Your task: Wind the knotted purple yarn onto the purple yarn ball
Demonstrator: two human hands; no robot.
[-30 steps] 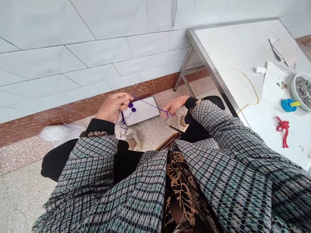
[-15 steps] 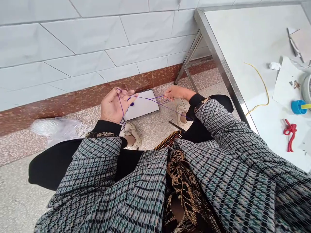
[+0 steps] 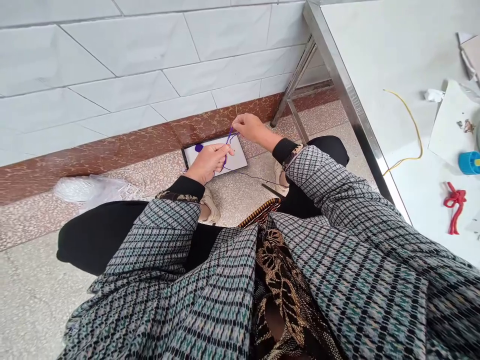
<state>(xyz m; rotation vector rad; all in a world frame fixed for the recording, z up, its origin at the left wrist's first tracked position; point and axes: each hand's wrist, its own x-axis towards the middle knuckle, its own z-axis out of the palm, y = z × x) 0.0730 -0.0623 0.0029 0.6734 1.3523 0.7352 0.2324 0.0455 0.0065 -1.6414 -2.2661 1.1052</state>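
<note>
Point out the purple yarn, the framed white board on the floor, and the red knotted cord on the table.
purple yarn (image 3: 229,140), head view, the upper strand
framed white board (image 3: 237,159), head view, bare surface near its right corner
red knotted cord (image 3: 455,199), head view, the knot

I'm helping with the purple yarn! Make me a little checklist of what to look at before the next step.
1. The right hand pinches the purple yarn: ok.
2. The left hand holds the yarn too: cannot tell.
3. The purple dot shows on the white board: ok.
4. The yarn has no knots: cannot tell.
5. The thin dark thread stays off the floor: not ok.
</note>
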